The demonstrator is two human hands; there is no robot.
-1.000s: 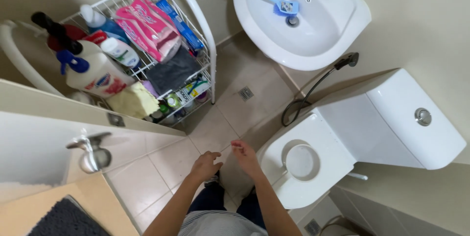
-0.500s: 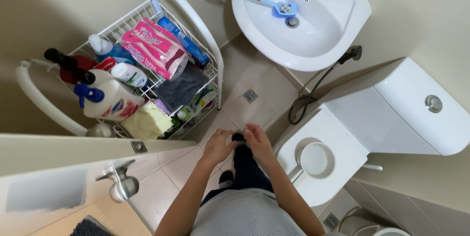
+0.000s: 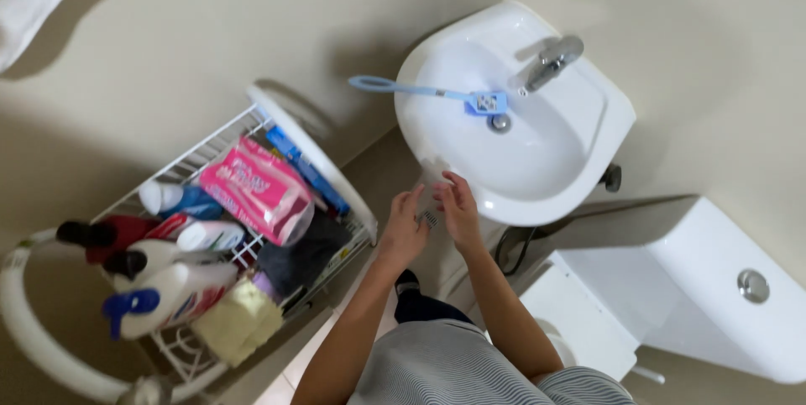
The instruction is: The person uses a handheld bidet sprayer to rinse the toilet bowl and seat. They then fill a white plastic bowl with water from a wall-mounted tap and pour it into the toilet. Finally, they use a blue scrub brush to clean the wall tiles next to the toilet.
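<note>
My left hand (image 3: 405,229) and my right hand (image 3: 457,208) are raised close together just in front of the white sink (image 3: 588,170), fingers spread and nearly touching. Between the two hands shows a small grey ridged thing (image 3: 430,219); I cannot tell whether either hand grips it. A blue long-handled brush (image 3: 428,91) lies across the sink's far rim with its head by the drain, beneath the chrome tap (image 3: 550,61).
A white wire rack (image 3: 327,166) at the left holds several bottles (image 3: 176,287), a pink packet (image 3: 256,187), a yellow sponge and a dark cloth. A white toilet with its cistern (image 3: 730,287) stands at the right. A hose hangs below the sink.
The view has swung up toward the wall and sink. Both hands rose from over the floor tiles near the toilet to the sink's front edge.
</note>
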